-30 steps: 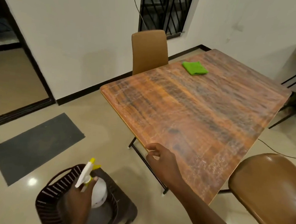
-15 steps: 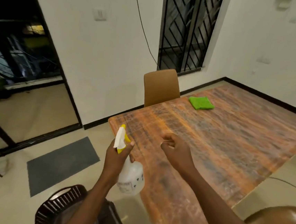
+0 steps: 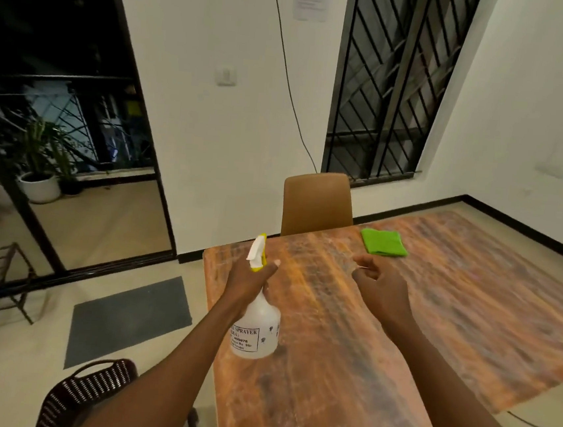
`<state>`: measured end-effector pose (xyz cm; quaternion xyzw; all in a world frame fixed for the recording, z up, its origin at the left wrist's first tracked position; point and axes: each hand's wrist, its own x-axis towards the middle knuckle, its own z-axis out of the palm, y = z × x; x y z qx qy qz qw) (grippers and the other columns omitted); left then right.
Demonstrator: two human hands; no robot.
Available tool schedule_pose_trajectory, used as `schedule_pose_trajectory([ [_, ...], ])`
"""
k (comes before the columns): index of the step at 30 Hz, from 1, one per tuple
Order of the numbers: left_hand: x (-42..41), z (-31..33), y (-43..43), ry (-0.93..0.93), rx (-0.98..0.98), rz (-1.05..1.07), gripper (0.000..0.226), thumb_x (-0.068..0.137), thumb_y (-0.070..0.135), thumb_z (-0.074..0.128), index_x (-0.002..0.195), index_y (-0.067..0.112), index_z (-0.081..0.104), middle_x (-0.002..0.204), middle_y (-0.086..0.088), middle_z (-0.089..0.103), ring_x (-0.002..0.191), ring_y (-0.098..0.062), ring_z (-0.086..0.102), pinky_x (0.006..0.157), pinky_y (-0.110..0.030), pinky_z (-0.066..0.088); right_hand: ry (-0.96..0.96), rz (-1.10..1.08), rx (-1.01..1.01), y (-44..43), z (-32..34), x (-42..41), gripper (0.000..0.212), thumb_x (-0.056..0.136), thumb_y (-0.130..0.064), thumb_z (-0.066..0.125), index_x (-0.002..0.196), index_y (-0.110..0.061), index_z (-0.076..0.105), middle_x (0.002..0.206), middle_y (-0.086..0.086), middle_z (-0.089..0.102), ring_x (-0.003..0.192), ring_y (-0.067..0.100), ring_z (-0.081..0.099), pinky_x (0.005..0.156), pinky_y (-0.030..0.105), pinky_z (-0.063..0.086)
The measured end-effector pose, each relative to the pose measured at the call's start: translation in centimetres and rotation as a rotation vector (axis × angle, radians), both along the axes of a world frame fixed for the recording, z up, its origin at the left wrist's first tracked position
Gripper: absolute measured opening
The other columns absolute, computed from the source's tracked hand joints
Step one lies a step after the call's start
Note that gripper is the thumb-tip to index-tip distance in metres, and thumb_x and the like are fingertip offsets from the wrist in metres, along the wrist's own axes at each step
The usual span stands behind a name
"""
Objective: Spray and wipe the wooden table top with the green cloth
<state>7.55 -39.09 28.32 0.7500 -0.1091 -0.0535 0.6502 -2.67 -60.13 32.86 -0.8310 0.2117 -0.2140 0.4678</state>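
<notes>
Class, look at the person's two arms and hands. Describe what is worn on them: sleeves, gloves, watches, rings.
Nothing worn shows. The left forearm and right forearm are bare to the frame's edge, no sleeve in view. The left hand and right hand are ungloved, with no watch, bracelet or ring visible.

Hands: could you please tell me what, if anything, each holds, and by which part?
The left hand grips the spray bottle by its neck. The right hand holds nothing, fingers curled.
</notes>
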Motion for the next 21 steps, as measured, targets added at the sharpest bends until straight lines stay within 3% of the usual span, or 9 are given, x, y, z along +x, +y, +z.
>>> schedule_pose_trajectory([
  [3,1.6,0.7,-1.1,0.0,0.019,0.004,0.027,0.088,0.029,0.07,0.091,0.044,0.047,0.067,-0.007,0.058,0.05,-0.02,0.052,0.059,-0.033,0.046,-0.001,0.002,-0.032,-1.4,0.9,1.8,0.025,0.086,-0.014,0.06,0.11,-0.016,0.067,0.102,-0.002,0.066,0.087,0.009,0.058,0.072,0.023,0.039],
  [7,4.2,0.6,-2.8,0.019,0.063,-0.011,0.042,0.088,0.032,0.07,0.121,0.036,0.045,0.07,-0.004,0.058,0.048,-0.02,0.054,0.054,-0.029,0.045,0.066,-0.009,-0.075,-3.3,1.4,4.4,0.025,0.086,-0.015,0.06,0.11,-0.018,0.066,0.101,-0.004,0.062,0.083,0.007,0.054,0.066,0.023,0.039],
  [12,6.3,-0.6,-5.1,0.054,0.111,0.047,0.056,0.084,0.04,0.071,0.13,0.017,0.051,0.08,-0.007,0.06,0.055,-0.019,0.057,0.053,-0.027,0.044,0.14,-0.135,-0.134,-7.2,0.1,7.6,0.034,0.083,-0.018,0.06,0.117,-0.017,0.064,0.117,0.006,0.062,0.098,0.02,0.057,0.076,0.024,0.04],
  [16,7.6,-0.9,-7.6,0.113,0.15,0.101,0.042,0.085,0.036,0.071,0.109,0.004,0.062,0.069,-0.008,0.061,0.051,-0.018,0.057,0.049,-0.023,0.042,0.226,-0.179,-0.139,-11.0,-2.5,9.3,0.04,0.08,-0.019,0.059,0.12,-0.017,0.059,0.118,0.013,0.057,0.091,0.026,0.057,0.071,0.031,0.047],
  [19,9.2,-1.0,-9.9,0.102,0.149,0.102,0.03,0.086,0.034,0.071,0.103,0.011,0.062,0.062,-0.006,0.062,0.044,-0.014,0.056,0.046,-0.02,0.043,0.242,-0.183,-0.166,-14.4,-4.0,11.2,0.043,0.079,-0.019,0.061,0.122,-0.013,0.057,0.119,0.015,0.057,0.099,0.031,0.057,0.076,0.036,0.049],
  [21,10.4,-1.2,-11.4,0.095,0.159,0.108,0.028,0.086,0.035,0.07,0.104,0.017,0.058,0.061,-0.008,0.062,0.047,-0.018,0.057,0.053,-0.024,0.046,0.262,-0.181,-0.173,-16.9,-5.3,13.0,0.046,0.079,-0.02,0.063,0.124,-0.011,0.056,0.121,0.014,0.057,0.102,0.031,0.057,0.079,0.039,0.05],
])
